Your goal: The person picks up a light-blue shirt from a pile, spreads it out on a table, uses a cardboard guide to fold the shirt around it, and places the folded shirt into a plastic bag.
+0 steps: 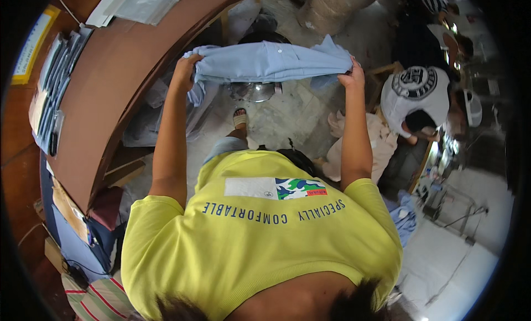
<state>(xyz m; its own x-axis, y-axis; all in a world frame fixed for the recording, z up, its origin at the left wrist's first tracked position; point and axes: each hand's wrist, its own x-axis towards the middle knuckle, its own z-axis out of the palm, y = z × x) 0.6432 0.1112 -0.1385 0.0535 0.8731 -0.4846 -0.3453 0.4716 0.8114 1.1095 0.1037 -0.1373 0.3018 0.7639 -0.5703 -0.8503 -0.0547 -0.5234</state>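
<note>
A light blue button-up garment (249, 61), probably a shirt, is stretched sideways between my hands, out in front of me above the floor. My left hand (189, 68) grips its left end, the fingers wrapped round the cloth. At the other end my right hand (353, 76) pinches the fabric, thumb toward me. A small white button shows near the middle of the cloth. Some fabric hangs loose below my left hand, and a pointed fold sticks up near my right. Both of my arms reach straight forward.
On the left runs a curved brown table (110, 94) with stacked folded blue garments (55, 83) beside it. Below the held cloth is a shiny metal stool base (257, 92). Beige cloth (362, 147) lies at right, near a co-worker in a white shirt (415, 94). A large wrapped roll (332, 8) stands ahead.
</note>
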